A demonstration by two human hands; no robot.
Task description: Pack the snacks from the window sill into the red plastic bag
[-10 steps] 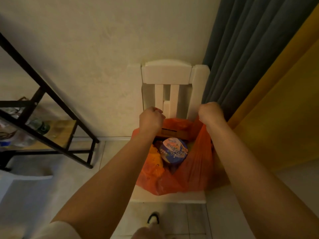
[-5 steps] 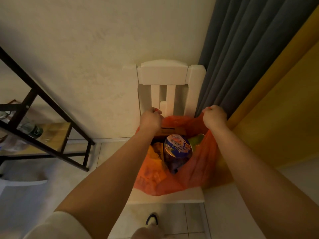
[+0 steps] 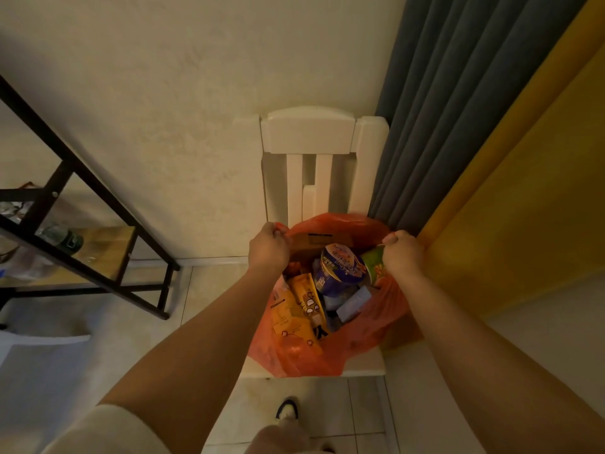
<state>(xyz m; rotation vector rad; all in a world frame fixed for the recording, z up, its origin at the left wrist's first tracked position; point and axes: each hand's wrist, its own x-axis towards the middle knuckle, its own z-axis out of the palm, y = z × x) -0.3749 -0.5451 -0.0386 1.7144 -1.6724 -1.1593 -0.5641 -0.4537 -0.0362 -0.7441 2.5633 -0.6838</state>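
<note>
The red plastic bag stands on the seat of a white chair, its mouth pulled wide. My left hand grips the bag's left rim and my right hand grips the right rim. Inside I see a blue round cup with a printed lid, a green cup partly behind my right hand, yellow snack packets, a brown box at the back and a pale blue packet. The window sill is out of view.
A grey curtain and a yellow wall stand to the right of the chair. On the left is a black metal frame with a wooden shelf holding a bottle. A foot stands on the tiled floor below.
Both hands have drawn the bag's rim further apart, so the mouth is wider and more snacks show, including the yellow packets and the green cup.
</note>
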